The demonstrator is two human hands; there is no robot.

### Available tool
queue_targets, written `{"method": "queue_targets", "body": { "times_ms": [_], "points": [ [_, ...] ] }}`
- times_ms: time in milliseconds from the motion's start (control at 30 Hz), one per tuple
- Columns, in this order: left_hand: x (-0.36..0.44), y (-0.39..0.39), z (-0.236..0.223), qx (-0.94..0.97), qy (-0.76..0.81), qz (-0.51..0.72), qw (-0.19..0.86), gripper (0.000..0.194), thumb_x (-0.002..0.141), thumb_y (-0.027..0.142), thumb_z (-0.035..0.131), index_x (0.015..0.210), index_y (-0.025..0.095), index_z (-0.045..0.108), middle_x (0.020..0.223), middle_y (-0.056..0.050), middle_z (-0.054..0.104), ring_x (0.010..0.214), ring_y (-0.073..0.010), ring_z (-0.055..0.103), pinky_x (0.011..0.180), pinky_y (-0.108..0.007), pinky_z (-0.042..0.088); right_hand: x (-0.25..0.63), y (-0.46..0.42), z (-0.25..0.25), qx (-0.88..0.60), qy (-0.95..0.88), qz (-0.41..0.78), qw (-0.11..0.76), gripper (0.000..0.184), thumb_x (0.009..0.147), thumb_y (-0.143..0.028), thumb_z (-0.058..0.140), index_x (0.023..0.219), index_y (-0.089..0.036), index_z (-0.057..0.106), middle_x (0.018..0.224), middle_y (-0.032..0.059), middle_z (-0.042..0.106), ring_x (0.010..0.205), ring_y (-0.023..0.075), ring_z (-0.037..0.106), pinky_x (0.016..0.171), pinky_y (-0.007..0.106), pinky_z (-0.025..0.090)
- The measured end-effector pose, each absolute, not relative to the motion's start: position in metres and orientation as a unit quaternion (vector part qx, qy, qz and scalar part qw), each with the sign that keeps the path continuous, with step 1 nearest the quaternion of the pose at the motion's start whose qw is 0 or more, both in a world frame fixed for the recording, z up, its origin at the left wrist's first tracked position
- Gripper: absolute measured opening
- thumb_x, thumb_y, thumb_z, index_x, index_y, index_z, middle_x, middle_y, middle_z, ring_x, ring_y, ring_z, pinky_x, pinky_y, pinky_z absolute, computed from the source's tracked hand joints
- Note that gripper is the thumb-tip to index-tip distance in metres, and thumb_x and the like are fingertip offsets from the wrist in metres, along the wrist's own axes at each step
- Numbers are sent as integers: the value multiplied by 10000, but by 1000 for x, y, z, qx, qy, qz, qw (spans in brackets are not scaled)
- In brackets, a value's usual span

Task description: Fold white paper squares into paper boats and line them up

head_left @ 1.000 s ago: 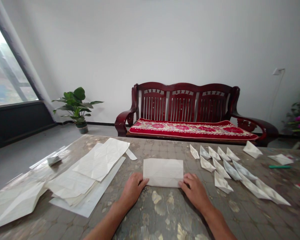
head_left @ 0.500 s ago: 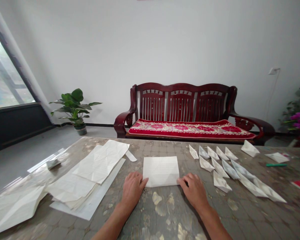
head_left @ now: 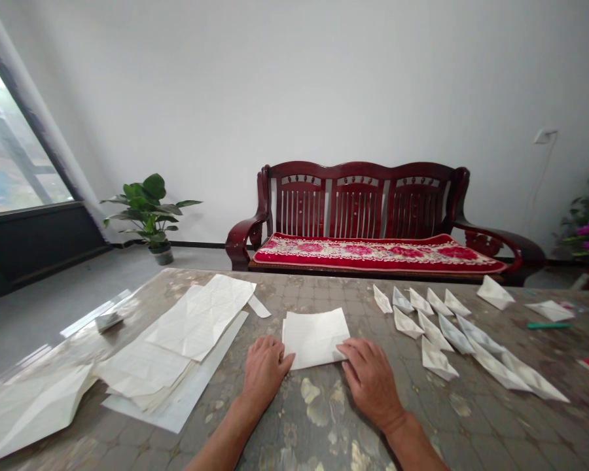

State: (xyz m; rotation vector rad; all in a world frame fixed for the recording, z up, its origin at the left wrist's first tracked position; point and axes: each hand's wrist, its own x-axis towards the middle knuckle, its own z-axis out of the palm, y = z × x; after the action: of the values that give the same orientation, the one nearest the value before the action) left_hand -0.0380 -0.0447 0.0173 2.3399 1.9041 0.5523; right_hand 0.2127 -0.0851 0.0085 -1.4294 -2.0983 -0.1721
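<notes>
One sheet of folded white paper (head_left: 315,338) lies skewed at the near middle of the mottled tabletop (head_left: 319,418), turned from its squarer lie a moment ago. The left hand (head_left: 264,373), fingers together, touches its left edge; the right hand (head_left: 370,386), fingers together, lies flat across its lower right corner (the paper beneath is hidden, so its layers there cannot be made out). Paper boats (head_left: 434,350) sit in rows toward the right edge, creased paper sheets (head_left: 196,324) toward the left.

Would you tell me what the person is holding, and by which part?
The left hand and right hand press a folded paper sheet to the table at its side edges.
</notes>
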Motion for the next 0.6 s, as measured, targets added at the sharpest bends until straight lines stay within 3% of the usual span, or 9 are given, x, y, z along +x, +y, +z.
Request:
{"method": "queue_targets", "body": {
  "times_ms": [133, 367, 433, 500, 600],
  "points": [
    [-38, -43, 16, 762, 618, 187, 40, 259, 842, 336, 603, 633, 190, 557, 827, -40, 612, 885, -230, 550, 798, -334, 380, 207, -87, 9, -499, -838, -31, 221, 372, 908, -265, 505, 1274, -273, 568, 1380, 28, 540, 1312, 223, 403, 1119, 417, 258],
    [-40, -44, 15, 749, 634, 188, 40, 189, 824, 314, 609, 679, 196, 585, 841, -37, 621, 886, -229, 567, 816, -346, 417, 205, -86, -1, -556, -821, 34, 126, 490, 959, -365, 397, 1431, -239, 434, 1512, 38, 404, 1396, 216, 331, 1163, 438, 208],
    [-42, -45, 14, 730, 653, 202, 21, 98, 816, 293, 614, 829, 196, 630, 952, -57, 638, 937, -245, 581, 840, -372, 442, 203, -88, 0, -565, -817, 51, 106, 527, 961, -382, 380, 1462, -220, 385, 1544, 36, 340, 1425, 221, 277, 1174, 449, 182],
    [-43, -45, 11, 724, 651, 228, -26, 242, 811, 226, 606, 1050, 191, 626, 1189, -105, 603, 1105, -279, 555, 934, -426, 438, 201, -90, 2, -571, -814, 65, 88, 562, 959, -402, 375, 1482, -201, 346, 1565, 36, 286, 1443, 225, 236, 1183, 454, 162],
    [-40, -46, 3, 784, 566, 243, -79, 469, 818, 96, 535, 1270, 220, 548, 1475, -108, 420, 1382, -292, 352, 1105, -478, 334, 199, -92, 3, -574, -812, 70, 81, 592, 956, -426, 372, 1495, -189, 315, 1576, 38, 247, 1453, 228, 207, 1192, 454, 139]
  ]
}}
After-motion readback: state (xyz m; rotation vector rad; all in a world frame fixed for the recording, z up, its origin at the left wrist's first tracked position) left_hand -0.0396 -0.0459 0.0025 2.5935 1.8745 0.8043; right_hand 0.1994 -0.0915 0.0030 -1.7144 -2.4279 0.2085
